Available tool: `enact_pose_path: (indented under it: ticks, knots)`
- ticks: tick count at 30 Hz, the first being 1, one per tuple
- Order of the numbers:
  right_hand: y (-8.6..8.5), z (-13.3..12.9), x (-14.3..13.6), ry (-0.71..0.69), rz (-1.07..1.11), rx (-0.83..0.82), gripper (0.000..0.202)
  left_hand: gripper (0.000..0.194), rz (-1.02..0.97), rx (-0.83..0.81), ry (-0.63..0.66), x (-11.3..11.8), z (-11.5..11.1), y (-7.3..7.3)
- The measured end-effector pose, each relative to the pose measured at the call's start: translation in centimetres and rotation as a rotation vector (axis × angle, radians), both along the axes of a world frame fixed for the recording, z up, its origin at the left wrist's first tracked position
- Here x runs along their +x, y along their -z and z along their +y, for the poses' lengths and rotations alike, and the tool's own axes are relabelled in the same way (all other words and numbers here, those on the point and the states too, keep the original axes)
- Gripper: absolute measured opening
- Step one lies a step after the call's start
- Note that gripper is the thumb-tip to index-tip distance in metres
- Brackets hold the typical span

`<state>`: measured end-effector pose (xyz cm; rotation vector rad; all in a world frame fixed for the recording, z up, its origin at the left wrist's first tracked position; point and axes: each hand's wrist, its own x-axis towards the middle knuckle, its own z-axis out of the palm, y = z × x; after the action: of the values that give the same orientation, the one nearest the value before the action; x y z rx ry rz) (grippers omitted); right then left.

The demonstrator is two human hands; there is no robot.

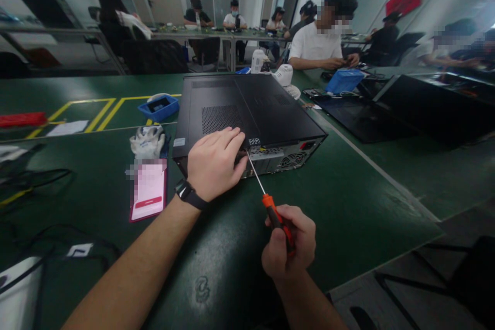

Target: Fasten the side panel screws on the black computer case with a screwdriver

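Note:
A black desktop computer case (251, 98) lies on its side on the green table, its rear panel with fan grille and ports facing me. My right hand (290, 240) is wrapped round the orange and black handle of a screwdriver (266, 201). The screwdriver's shaft slants up and left, its tip at the top edge of the rear panel. On the case's near left corner lies my left hand (216, 162), fingers stretched over the top and thumb lower, close to the tip. Whether the thumb touches the shaft I cannot tell, and any screw there is hidden.
Left of the case are a phone (149, 191) with a lit screen, white gloves (149, 140) and a blue tray (159, 107). Cables (42, 180) lie farther left. Black panels (367, 113) and a blue box (344, 81) are at right. A co-worker (319, 44) sits across the table.

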<state>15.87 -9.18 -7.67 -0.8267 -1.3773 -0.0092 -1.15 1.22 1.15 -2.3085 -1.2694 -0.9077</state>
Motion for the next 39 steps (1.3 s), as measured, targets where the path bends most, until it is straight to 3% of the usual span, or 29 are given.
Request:
enact_pose_path:
  ticks: [10,16,21,28,39]
  knots:
    - [-1.4,-0.1,0.1,0.012,-0.007,0.039,0.032,0.044,-0.014,-0.021,0.006,0.0,0.0,0.1]
    - [-0.7,-0.1,0.3,0.092,0.015,0.054,0.025,0.043,-0.009,-0.019,0.007,0.0,-0.1,0.0]
    - [-0.2,0.1,0.0,0.063,0.035,0.085,0.024,0.043,-0.001,-0.020,-0.003,0.0,-0.1,-0.1]
    - [-0.1,-0.1,0.0,0.006,0.039,0.060,0.036,0.044,-0.010,-0.025,0.002,0.0,0.0,0.0]
    - [-0.2,-0.1,0.4,0.086,-0.029,0.107,0.034,0.043,-0.002,-0.004,-0.002,0.0,0.0,0.0]
